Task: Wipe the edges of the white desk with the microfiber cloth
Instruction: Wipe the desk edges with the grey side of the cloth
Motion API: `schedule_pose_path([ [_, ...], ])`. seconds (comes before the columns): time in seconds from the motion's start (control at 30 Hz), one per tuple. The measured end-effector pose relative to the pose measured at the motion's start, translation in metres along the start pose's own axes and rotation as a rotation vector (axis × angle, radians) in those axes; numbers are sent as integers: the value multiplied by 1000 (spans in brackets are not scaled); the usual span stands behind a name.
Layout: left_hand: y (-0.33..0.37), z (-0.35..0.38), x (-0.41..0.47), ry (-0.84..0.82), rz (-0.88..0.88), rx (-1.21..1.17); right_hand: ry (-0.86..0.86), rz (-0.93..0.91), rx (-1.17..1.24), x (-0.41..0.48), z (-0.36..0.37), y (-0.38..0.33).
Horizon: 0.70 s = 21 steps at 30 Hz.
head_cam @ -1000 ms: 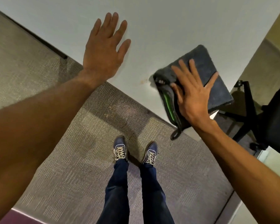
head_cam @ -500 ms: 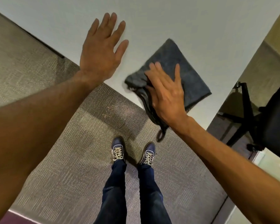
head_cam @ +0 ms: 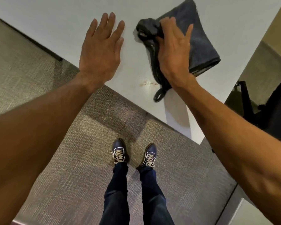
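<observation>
- Because the dark grey, folded microfiber cloth (head_cam: 199,46) is soft and limp, it should bunch and slide under a light push; one corner is already rumpled into a lump near the fingertips, so I judge flat palm pressure will steer it better than a pinch.
- It looks light, unbreakable and probably a little grippy on the smooth top, so steady downward pressure will be needed to keep it moving as one pad.
- The right hand (head_cam: 173,51) lies on the cloth's left part, fingers loosely spread and the thumb out to the side, pressing down, not pinching.
- A small hanging loop (head_cam: 158,96) trails from the cloth toward the near edge; it could snag or flap over the rim.
- The left hand (head_cam: 101,49) is flat and empty, fingers slightly spread, over the white, smooth-topped desk (head_cam: 55,21); whether it touches I cannot tell.
- The cloth sits on the desk near its front corner, set back from the near edge.
- A faint reddish-brown mark (head_cam: 147,83) shows just beside the loop.
- Below lies grey-beige carpet (head_cam: 71,159), with navy lace-up shoes (head_cam: 119,153) on it, and a black office chair (head_cam: 276,103) stands at the right.
</observation>
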State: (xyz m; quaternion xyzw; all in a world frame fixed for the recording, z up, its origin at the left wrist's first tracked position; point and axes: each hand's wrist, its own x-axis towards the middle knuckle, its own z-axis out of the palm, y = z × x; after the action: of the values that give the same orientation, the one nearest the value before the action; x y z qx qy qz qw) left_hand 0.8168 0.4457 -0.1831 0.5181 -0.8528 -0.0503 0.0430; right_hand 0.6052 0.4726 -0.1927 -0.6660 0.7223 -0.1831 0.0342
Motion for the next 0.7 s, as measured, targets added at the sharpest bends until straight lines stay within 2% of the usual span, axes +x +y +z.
schedule_pose_path([
  [0.17, 1, -5, -2, -12, 20, -27, 32, -262, 8, -28, 10, -30],
  [0.23, 1, -4, -2, 2, 21, -29, 25, -237, -34, -14, 7, -25],
  [0.33, 0, 0, -3, 21, 7, -21, -7, -58, -203, 26, 5, -11],
  [0.4, 1, 2, -2, 43, 1, -31, -4, 0, -230, 38, 5, -10],
  [0.6, 0, 0, -3, 49, -3, -71, -101, -59, -147, 1, -9, -24],
  [0.7, -1, 1, -2, 63, 5, -75, -231, -157, -78, 20, -39, -6],
])
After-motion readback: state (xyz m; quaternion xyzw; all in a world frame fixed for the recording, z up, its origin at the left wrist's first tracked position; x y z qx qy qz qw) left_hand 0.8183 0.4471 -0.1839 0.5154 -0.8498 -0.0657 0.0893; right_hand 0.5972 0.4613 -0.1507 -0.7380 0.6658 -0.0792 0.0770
